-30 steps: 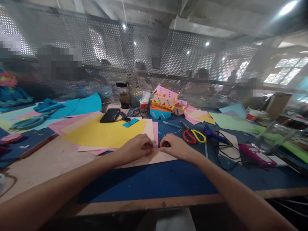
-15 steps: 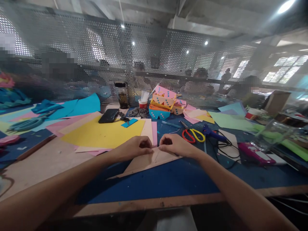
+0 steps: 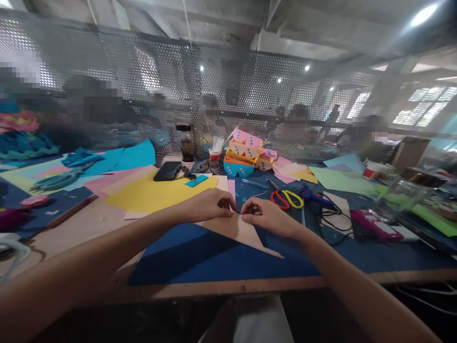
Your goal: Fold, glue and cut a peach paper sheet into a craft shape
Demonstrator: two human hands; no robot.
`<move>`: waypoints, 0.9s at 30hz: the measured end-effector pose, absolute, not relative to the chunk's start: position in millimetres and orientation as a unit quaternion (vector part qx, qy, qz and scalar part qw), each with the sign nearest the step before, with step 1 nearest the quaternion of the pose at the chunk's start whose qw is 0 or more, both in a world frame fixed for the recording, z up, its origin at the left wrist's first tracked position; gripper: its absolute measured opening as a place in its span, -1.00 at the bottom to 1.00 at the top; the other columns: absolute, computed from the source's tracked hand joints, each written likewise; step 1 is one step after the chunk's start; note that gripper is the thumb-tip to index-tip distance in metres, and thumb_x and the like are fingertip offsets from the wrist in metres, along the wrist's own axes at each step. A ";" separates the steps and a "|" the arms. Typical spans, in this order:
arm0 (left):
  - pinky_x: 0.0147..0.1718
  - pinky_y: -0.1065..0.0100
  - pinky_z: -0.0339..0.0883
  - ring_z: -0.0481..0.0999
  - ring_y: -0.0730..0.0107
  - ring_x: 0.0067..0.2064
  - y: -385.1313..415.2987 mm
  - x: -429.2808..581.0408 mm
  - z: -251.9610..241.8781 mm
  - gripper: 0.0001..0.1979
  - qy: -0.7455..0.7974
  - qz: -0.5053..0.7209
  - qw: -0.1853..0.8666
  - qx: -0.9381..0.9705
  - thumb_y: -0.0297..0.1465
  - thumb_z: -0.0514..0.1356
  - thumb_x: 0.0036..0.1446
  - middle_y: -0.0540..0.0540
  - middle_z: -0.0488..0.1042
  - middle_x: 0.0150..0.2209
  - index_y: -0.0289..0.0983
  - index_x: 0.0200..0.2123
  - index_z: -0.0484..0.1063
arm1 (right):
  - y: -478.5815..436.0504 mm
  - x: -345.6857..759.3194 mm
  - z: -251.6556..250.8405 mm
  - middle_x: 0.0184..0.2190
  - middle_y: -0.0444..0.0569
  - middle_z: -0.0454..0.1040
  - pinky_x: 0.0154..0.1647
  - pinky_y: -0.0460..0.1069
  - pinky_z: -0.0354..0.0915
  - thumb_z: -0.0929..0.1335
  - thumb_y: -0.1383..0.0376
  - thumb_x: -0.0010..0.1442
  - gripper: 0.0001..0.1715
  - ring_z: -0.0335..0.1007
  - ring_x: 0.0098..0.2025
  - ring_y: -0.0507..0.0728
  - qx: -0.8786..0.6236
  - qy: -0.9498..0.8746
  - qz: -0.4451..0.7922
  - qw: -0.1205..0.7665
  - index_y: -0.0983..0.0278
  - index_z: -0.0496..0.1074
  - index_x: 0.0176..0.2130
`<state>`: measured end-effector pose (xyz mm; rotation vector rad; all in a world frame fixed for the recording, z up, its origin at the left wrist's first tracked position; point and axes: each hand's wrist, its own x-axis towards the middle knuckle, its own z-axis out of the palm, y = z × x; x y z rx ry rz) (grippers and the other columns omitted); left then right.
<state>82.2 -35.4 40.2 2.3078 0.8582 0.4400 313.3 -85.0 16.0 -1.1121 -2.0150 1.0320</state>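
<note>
A folded piece of peach paper [image 3: 235, 231] is held between my two hands, just over the blue table top [image 3: 185, 257]. My left hand [image 3: 217, 204] pinches its upper edge; the fingers curl down and partly hide the grip. Close beside it, my right hand [image 3: 264, 214] pinches the same edge with thumb and curled fingers. The paper slopes down toward the right and ends in a narrow tip. Just beyond my right hand lie scissors [image 3: 288, 198] with one red and one yellow handle loop.
Yellow paper sheets [image 3: 160, 190] lie left, with a black phone [image 3: 167, 171] on them. Decorated paper boxes [image 3: 243, 152] are stacked at the back before a perforated metal screen [image 3: 243, 71]. A blue glue gun [image 3: 317, 197], its cord and a glass jar [image 3: 407, 195] stand right.
The peach paper has been turned: its long tip pointed left before and now points right. Both hands still pinch its upper edge. The view has shifted slightly.
</note>
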 end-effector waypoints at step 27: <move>0.24 0.16 0.20 0.29 0.23 0.26 -141.1 80.9 -19.3 -0.54 0.258 0.157 0.078 0.950 -0.48 0.19 0.28 -0.12 0.35 0.25 -0.20 0.23 0.27 | -213.3 353.7 -23.5 0.07 0.00 0.41 0.09 0.12 0.26 0.38 0.13 0.32 -0.61 0.30 0.11 0.20 -0.462 -0.851 0.071 0.241 0.13 0.35 0.11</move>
